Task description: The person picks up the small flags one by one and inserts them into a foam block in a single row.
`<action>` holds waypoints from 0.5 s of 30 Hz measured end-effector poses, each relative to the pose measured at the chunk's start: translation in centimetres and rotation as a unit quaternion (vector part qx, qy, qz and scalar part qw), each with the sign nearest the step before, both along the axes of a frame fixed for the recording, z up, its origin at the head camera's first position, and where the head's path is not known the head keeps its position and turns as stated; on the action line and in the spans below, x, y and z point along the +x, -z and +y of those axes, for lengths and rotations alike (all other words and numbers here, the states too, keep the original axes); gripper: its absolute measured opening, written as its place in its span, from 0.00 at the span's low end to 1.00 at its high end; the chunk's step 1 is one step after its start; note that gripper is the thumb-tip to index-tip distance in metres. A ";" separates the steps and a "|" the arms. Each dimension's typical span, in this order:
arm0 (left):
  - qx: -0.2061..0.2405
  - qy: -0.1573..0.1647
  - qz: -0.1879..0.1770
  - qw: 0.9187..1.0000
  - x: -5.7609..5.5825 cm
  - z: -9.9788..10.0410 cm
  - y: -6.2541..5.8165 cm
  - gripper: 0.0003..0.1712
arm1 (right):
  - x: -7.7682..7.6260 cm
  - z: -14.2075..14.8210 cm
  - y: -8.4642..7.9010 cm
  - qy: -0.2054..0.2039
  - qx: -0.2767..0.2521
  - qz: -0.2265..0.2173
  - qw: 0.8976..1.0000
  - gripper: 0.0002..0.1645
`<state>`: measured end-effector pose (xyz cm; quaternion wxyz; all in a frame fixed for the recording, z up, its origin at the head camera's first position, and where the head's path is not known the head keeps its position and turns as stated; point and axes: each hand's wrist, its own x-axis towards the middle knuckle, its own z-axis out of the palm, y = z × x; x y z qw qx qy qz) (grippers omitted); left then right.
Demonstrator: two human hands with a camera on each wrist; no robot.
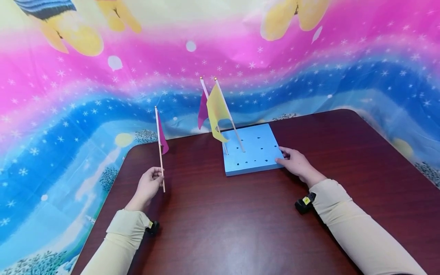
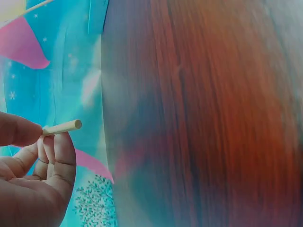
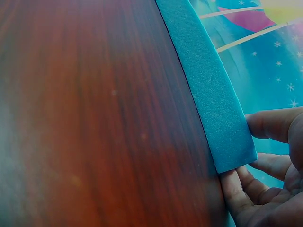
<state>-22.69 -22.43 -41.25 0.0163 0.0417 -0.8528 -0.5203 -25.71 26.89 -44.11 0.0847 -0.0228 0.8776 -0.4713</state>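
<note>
My left hand pinches the lower part of a thin wooden stick between thumb and fingers. The stick carries a magenta flag and stands nearly upright over the left of the table. In the left wrist view, the cut end of the stick pokes out past the fingertips. A light blue foam board with several small holes lies on the table. Two flags stand in it, tilted to the left: a yellow flag and a second magenta flag partly behind it. My right hand holds the board at its near right corner.
The dark red-brown wooden table has rounded far corners. Close behind its far edge hangs a printed cloth in pink, blue and yellow. Each wrist wears a small black camera, such as the right one.
</note>
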 end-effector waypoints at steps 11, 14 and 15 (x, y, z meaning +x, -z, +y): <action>0.077 0.011 0.067 0.995 -0.1 2.3 -0.6 0.13 | 0.0 0.0 0.0 0.000 -0.005 0.002 1.000 0.41; 0.096 0.015 0.081 0.992 -0.3 3.3 -0.8 0.12 | 0.1 0.0 0.1 0.002 -0.006 0.000 1.000 0.41; 0.100 0.017 0.086 0.991 -0.3 3.7 -0.9 0.12 | 0.1 0.0 0.2 0.002 -0.006 0.000 1.000 0.41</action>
